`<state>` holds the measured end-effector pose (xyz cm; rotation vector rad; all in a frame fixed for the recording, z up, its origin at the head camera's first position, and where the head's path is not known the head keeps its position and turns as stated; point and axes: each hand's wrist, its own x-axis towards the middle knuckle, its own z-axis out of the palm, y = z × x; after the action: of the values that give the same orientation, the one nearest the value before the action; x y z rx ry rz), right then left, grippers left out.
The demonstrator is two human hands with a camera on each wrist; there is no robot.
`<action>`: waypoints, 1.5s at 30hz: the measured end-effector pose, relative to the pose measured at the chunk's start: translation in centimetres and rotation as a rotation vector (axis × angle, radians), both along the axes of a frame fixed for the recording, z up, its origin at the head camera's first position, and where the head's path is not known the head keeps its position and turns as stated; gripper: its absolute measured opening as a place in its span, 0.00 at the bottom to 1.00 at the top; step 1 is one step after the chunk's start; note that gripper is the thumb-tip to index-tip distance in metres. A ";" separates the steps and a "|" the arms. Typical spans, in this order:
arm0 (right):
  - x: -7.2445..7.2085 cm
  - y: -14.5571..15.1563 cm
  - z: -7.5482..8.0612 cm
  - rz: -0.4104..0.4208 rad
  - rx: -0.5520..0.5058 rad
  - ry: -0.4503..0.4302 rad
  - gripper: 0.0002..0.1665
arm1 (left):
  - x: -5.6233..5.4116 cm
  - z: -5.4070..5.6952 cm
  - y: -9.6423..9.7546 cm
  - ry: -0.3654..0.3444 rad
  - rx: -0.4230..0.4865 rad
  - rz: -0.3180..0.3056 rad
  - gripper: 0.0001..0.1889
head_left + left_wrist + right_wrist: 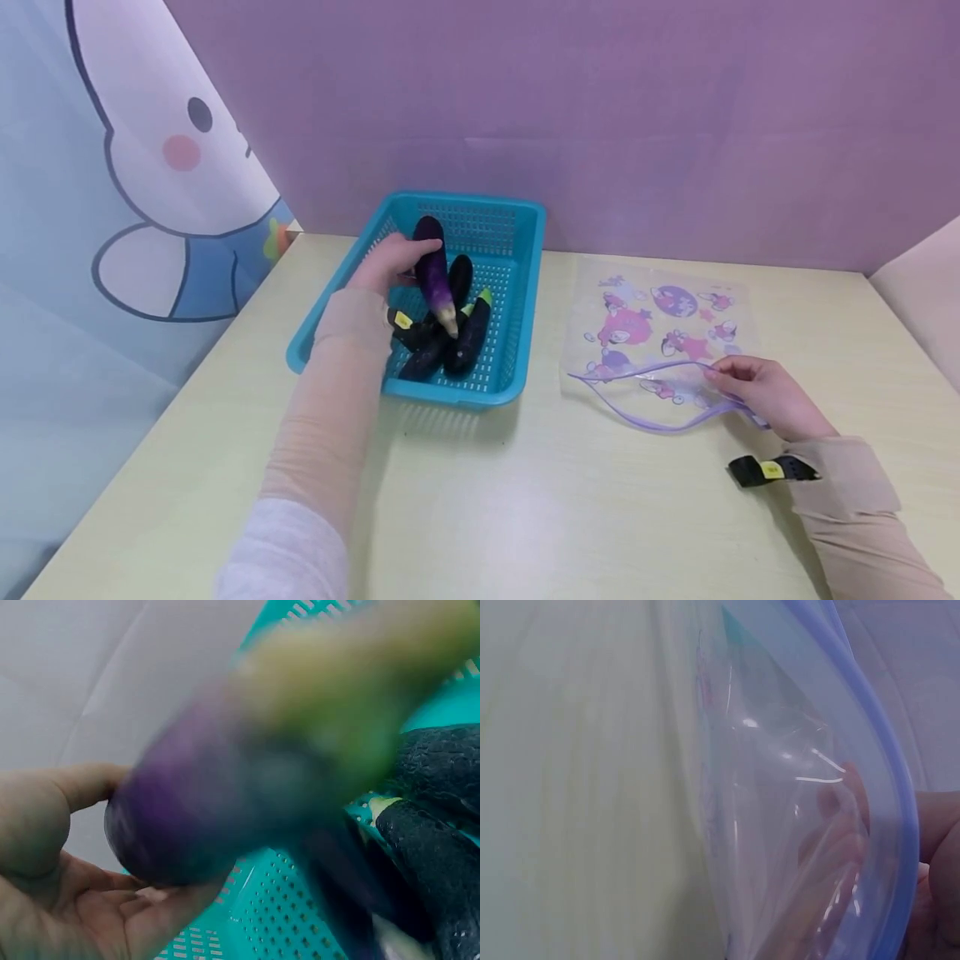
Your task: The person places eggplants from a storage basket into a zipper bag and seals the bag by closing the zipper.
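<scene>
My left hand (pixel 390 260) grips a purple eggplant (pixel 432 267) by its rounded body above the teal basket (pixel 535 275), its pale stem end pointing down toward me. In the left wrist view the thumb and fingers wrap the eggplant (pixel 202 780), whose stem end is blurred close to the camera. Several darker eggplants (pixel 468 337) lie in the basket below. On the right, my right hand (pixel 765 392) pinches the purple-edged mouth of a clear zip bag (pixel 626 325) printed with pink and purple figures. That mouth gapes, and fingers show through the plastic (pixel 780 787) in the right wrist view.
The pale wooden table (pixel 570 500) runs back to a purple wall panel (pixel 585 125). A blue curtain with a cartoon figure (pixel 180 167) hangs at the left. Black straps (pixel 772 471) with yellow tags are at both wrists. The basket's far rim stands near the panel.
</scene>
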<state>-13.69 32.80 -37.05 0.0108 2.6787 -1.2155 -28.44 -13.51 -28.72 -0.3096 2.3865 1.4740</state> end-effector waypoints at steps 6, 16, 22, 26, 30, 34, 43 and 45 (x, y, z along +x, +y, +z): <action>0.0 -0.1 -0.1 -0.004 -0.015 0.005 0.23 | -0.4 -0.1 0.4 -0.023 0.117 -0.010 0.36; -0.2 -0.1 -0.5 -0.003 -0.016 0.016 0.21 | -0.8 0.3 0.8 -0.091 0.300 -0.048 0.32; -0.2 -0.2 -0.4 0.000 -0.013 0.015 0.21 | -0.6 0.5 0.9 -0.078 0.332 -0.092 0.32; -0.1 -0.1 -0.4 0.000 -0.010 0.012 0.21 | -0.4 0.9 1.1 -0.065 0.346 -0.110 0.33; -0.2 0.0 -0.5 0.000 -0.017 0.009 0.21 | -0.2 1.3 1.3 -0.044 0.370 -0.124 0.33; -0.3 -0.1 -0.4 0.006 -0.017 0.001 0.22 | -0.1 1.6 1.3 -0.030 0.394 -0.134 0.33; -0.8 -0.6 -0.2 0.022 -0.019 -0.012 0.23 | 0.2 1.9 0.8 0.011 0.456 -0.138 0.31; -0.9 -0.6 -0.3 0.025 -0.031 -0.017 0.23 | 0.3 1.9 0.8 0.025 0.452 -0.148 0.32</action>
<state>-14.57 32.20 -37.38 -0.0173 2.6378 -1.2431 -28.16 -12.70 -26.80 -0.0054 1.9658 1.8884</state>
